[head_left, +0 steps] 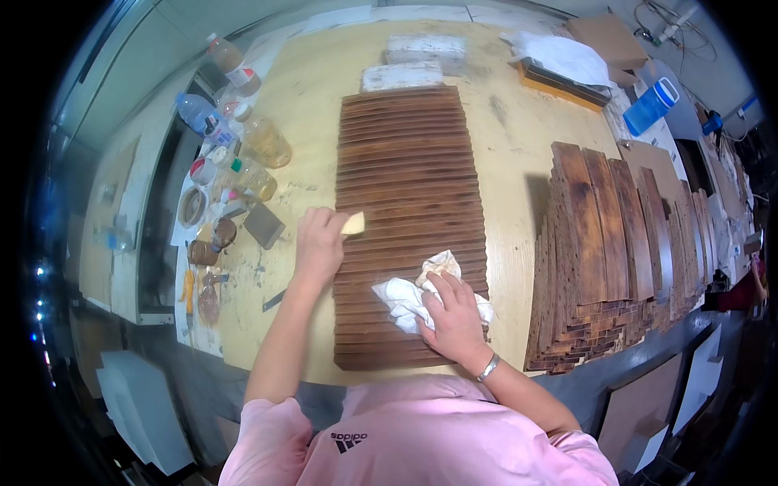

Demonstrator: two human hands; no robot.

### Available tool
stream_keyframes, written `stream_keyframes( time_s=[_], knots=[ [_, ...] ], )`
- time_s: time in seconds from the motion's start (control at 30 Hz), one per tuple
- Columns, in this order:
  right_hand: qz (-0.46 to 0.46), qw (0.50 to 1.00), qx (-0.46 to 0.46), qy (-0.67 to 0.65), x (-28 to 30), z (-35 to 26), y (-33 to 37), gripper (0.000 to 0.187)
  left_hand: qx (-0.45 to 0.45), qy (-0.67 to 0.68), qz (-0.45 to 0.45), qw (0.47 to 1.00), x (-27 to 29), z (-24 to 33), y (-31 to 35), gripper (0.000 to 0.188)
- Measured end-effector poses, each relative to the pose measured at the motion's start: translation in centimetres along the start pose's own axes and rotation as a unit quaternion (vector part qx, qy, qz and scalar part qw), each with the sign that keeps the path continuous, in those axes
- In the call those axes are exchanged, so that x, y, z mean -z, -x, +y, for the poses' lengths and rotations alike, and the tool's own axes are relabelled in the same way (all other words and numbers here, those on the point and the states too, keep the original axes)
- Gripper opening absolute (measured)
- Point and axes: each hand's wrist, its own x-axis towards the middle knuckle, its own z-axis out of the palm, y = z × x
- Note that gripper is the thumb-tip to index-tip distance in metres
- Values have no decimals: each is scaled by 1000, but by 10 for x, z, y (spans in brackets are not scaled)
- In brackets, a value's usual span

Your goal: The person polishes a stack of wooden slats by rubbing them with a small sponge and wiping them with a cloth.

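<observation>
A long dark-brown ridged wooden panel (405,174), or row of narrow slats laid side by side, lies on the pale table before me. My left hand (319,247) is closed on a small cream-coloured sponge (354,223) at the panel's left edge. Near the panel's lower right, my right hand (454,317) presses a crumpled white cloth (400,301) with brownish stains onto the ridges. The cloth's right end reaches the panel's right edge. Part of it is hidden beneath my palm and fingers.
Bottles of liquid (264,139) stand along the table's left side, with a roll of tape (192,207) and a dark grey square block (264,225). Stacked brown boards (596,227) fill the right side. White-smeared blocks (403,77) sit beyond the panel. A blue-and-clear jug (651,107) stands far right.
</observation>
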Motion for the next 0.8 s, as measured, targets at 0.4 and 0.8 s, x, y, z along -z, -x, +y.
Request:
stream_keyframes(
  time_s=[0.4,0.8],
  knots=[
    [1,1000,2,4,1,0,0,39,16,2,31,999,-3,10,-7,37],
    [-29,999,-20,-4,1,1,1,37,2,51,13,999,-4,20,-7,35]
  ],
)
